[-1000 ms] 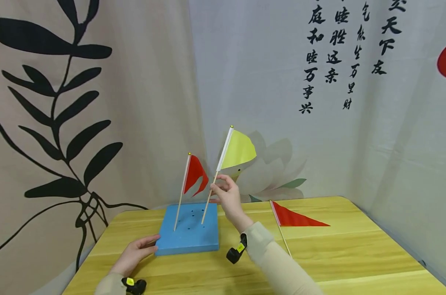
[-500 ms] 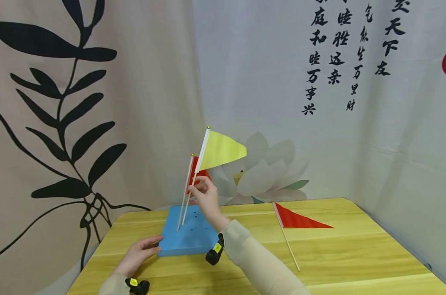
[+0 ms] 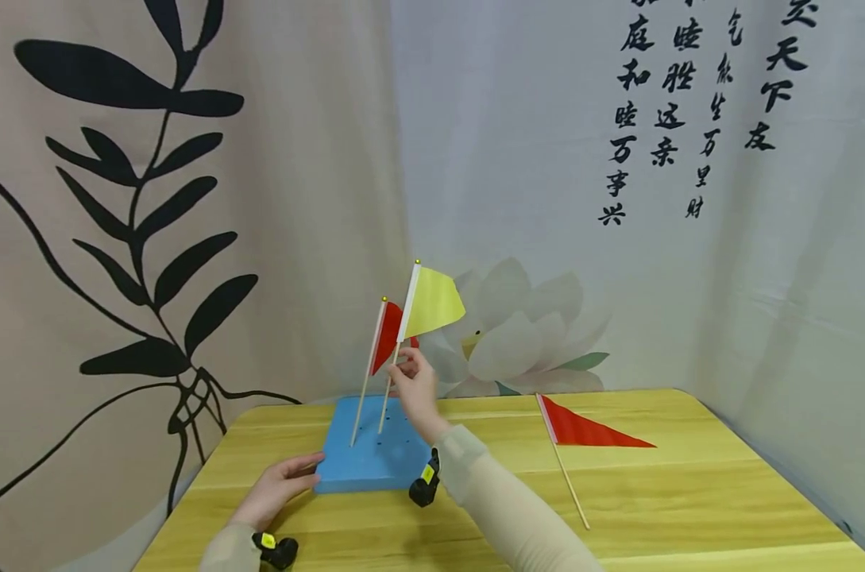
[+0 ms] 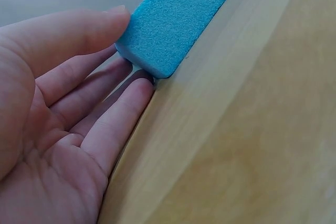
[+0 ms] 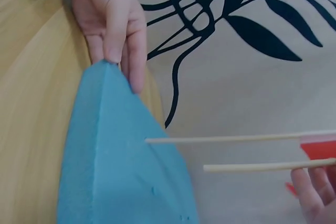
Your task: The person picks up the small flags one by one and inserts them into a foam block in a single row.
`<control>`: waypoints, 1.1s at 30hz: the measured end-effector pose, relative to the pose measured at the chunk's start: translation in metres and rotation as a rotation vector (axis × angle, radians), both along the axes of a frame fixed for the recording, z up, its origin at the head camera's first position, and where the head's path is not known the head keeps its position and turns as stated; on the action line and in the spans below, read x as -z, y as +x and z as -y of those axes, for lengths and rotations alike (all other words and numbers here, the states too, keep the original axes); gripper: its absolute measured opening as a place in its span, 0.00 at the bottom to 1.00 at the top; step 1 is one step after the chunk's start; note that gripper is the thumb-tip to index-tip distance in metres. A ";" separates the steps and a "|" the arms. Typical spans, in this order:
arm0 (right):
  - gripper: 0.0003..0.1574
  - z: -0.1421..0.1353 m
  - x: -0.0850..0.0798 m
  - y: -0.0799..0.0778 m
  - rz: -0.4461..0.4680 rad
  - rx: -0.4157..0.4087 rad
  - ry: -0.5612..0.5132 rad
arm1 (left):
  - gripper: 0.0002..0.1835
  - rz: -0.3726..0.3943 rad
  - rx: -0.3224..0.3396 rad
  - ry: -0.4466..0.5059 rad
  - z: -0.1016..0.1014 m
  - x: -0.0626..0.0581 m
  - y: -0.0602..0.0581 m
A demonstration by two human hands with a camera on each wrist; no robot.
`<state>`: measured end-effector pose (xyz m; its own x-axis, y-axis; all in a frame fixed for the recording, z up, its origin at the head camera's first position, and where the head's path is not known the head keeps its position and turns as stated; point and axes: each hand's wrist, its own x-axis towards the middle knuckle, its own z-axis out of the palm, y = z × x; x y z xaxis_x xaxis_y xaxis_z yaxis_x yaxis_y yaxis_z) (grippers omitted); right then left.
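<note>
A flag [image 3: 385, 338] stands in the block [image 3: 368, 474], left of another flag [image 3: 589, 427] on the table [image 3: 689, 500].

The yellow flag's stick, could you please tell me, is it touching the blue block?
Apart: in the right wrist view, the stick ends short of the blue block, with a gap between.

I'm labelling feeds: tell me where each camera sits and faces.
Head: on the head, facing forward and down at the blue foam block, yellow flag and red triangular flag; left hand, right hand and sleeves show.
Left wrist: on that wrist, facing the block's corner; only the left hand shows.
Right wrist: on that wrist, facing across the block toward the curtain; right fingers show at the edge, left hand at the top.
Shared: head and right-wrist views both show the left hand touching the block.
</note>
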<state>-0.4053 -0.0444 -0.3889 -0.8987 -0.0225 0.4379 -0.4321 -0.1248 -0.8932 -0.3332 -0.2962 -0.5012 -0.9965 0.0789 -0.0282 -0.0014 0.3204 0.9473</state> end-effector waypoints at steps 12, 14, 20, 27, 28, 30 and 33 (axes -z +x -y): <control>0.14 -0.001 -0.003 0.019 -0.007 0.008 0.036 | 0.31 -0.014 0.031 -0.002 -0.001 -0.003 0.003; 0.12 -0.001 0.000 0.017 -0.003 0.004 0.032 | 0.30 -0.015 0.023 -0.002 -0.002 -0.002 0.003; 0.14 0.004 0.024 -0.008 -0.001 0.007 0.029 | 0.30 -0.013 0.010 0.009 -0.002 0.000 0.001; 0.15 0.011 0.037 -0.021 0.002 0.031 0.052 | 0.30 -0.034 0.034 0.030 -0.001 -0.002 0.001; 0.15 0.011 0.037 -0.022 0.004 0.031 0.053 | 0.31 -0.034 0.038 0.034 0.000 -0.002 0.002; 0.15 0.012 0.038 -0.022 0.007 0.026 0.050 | 0.31 -0.034 0.044 0.036 0.000 -0.003 0.002; 0.15 0.013 0.039 -0.021 0.008 0.021 0.049 | 0.31 -0.024 0.048 0.039 0.000 -0.002 0.002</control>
<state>-0.4262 -0.0575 -0.4279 -0.9029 -0.0246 0.4291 -0.4266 -0.0713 -0.9016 -0.3314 -0.2964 -0.4988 -0.9919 0.1274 0.0002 0.0364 0.2826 0.9586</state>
